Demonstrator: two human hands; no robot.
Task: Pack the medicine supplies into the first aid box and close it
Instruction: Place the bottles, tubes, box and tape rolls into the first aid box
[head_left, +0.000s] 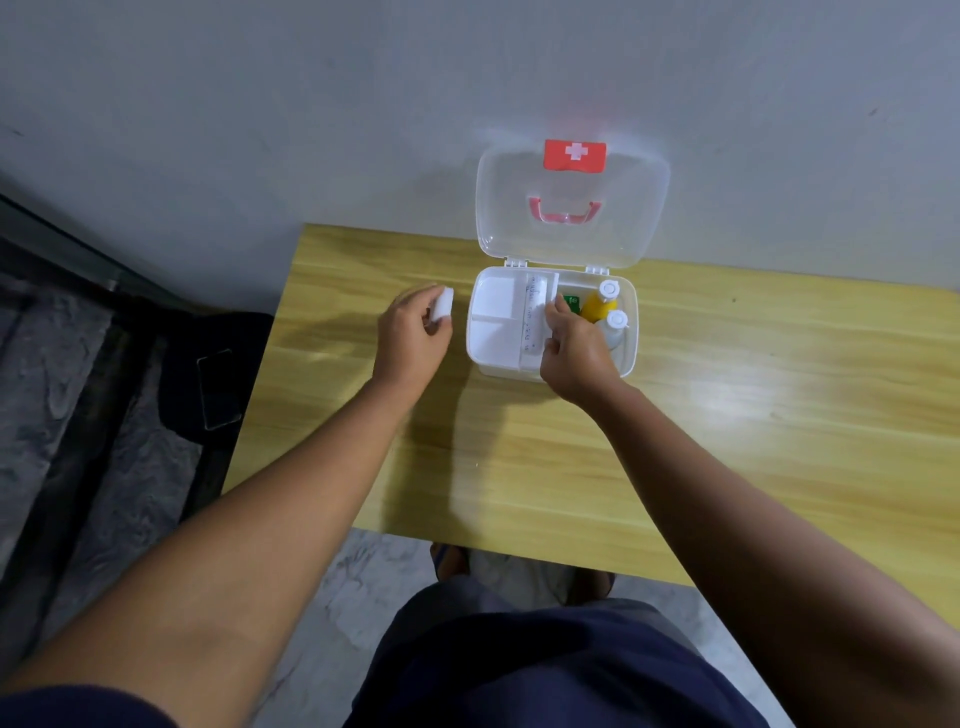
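Head view: left hand (413, 332) pinches small white roll (445, 305); right hand (571, 345) grips white divided plastic tray (498, 306) edge. Risk: tray may jam on yellow bottle (597, 307) beside grip.

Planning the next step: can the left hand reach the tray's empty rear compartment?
Probably yes: the lid stands open, the left hand holds a white roll right beside the box, and the right hand grips the tray's other edge.
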